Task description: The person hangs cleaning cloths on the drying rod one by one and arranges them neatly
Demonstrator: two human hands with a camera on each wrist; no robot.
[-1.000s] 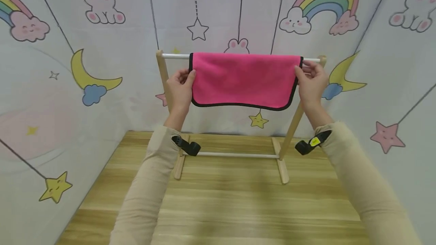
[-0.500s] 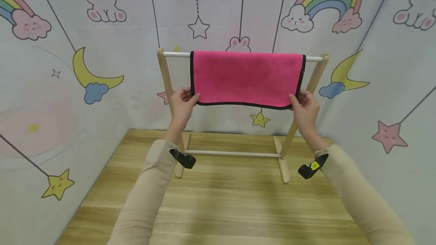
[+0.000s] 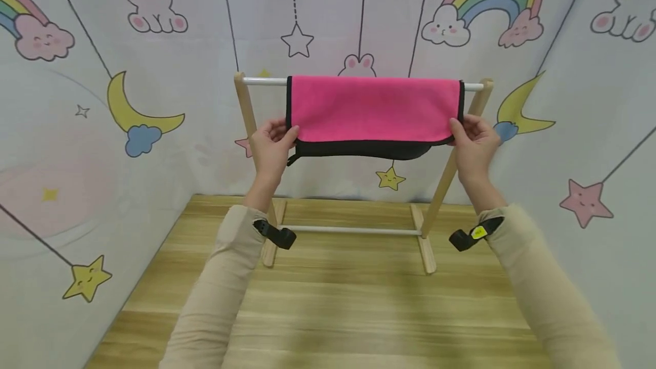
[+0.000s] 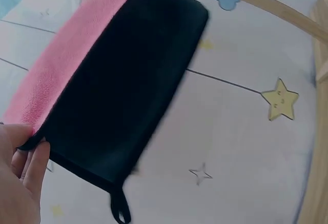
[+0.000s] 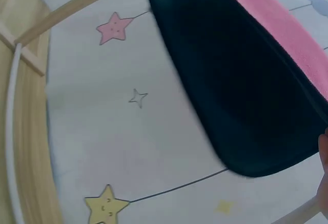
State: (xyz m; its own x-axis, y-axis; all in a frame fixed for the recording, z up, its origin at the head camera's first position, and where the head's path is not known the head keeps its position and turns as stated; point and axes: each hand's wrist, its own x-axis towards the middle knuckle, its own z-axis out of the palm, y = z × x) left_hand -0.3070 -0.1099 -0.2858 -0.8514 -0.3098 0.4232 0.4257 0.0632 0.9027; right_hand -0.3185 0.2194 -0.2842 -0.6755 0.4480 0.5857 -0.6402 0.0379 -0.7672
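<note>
Left hand [image 3: 269, 150] pinches the cloth's [image 3: 374, 108] lower left corner, right hand [image 3: 474, 142] pinches the lower right. Cloth hangs over the rack's [image 3: 245, 108] top rail, front hem lifted, black back layer showing below. Bare wall behind, open table [image 3: 348, 312] in front. Forearms raised, roughly parallel.

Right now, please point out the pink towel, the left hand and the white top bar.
pink towel [image 3: 371, 108], head view, middle of front face
left hand [image 3: 269, 150], head view, back of hand
white top bar [image 3: 263, 81], head view, bare left end
</note>
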